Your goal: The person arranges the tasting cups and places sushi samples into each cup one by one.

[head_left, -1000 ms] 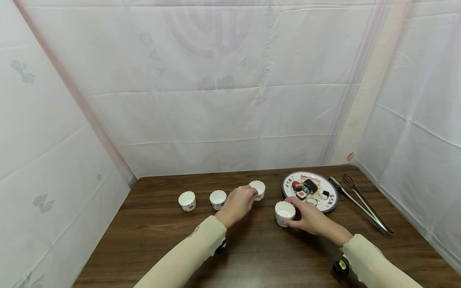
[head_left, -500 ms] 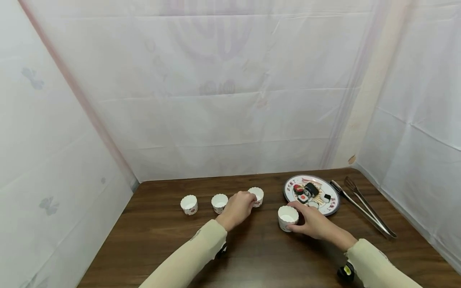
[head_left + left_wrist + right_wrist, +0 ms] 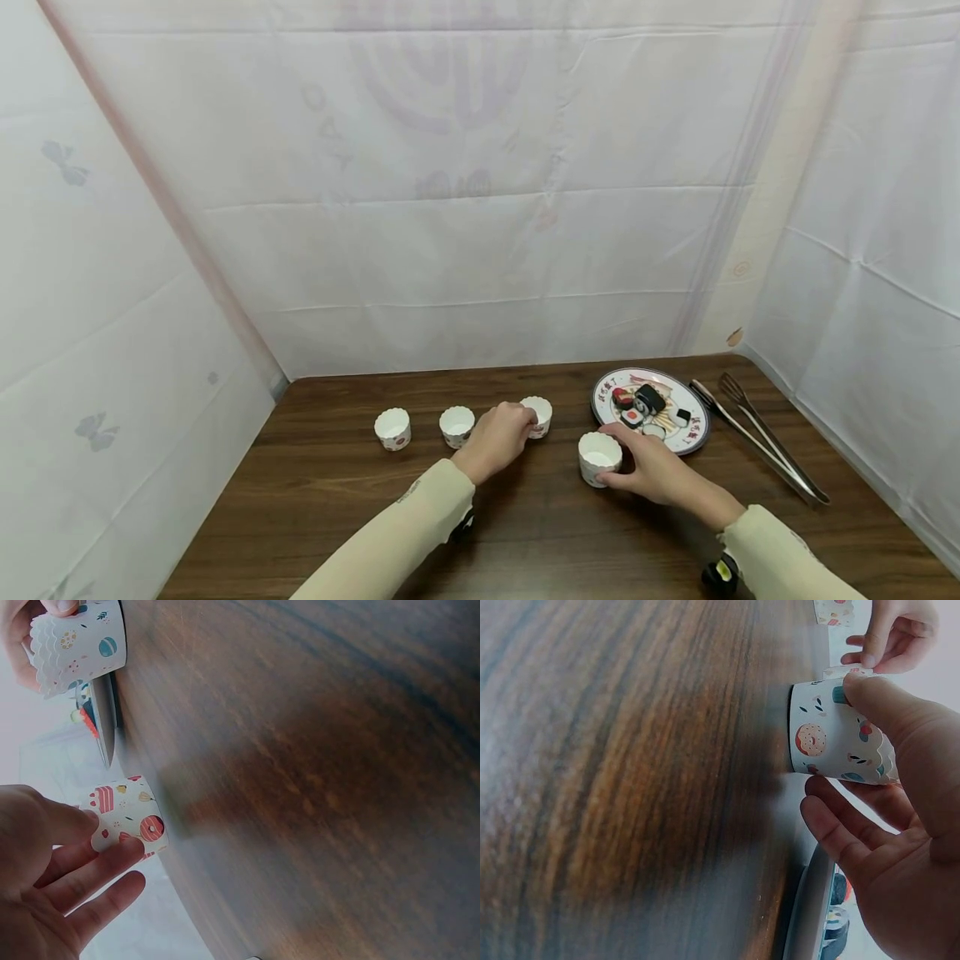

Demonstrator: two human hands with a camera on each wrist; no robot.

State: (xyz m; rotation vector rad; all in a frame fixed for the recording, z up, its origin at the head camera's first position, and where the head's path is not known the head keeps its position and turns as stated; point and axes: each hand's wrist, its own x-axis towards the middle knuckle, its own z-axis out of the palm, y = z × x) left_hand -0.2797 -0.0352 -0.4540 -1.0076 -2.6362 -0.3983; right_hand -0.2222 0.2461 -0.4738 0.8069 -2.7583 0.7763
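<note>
On the wood surface point(image 3: 285, 500), left hand point(image 3: 495, 437) pinches the farther cup point(image 3: 542, 415), right hand point(image 3: 652, 467) grips the nearer cup point(image 3: 597, 458) near the plate point(image 3: 694, 428), both upright.

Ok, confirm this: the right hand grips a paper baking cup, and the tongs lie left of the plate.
Not quite: the head view shows the tongs lying right of the plate. The right hand does grip a paper baking cup.
</note>
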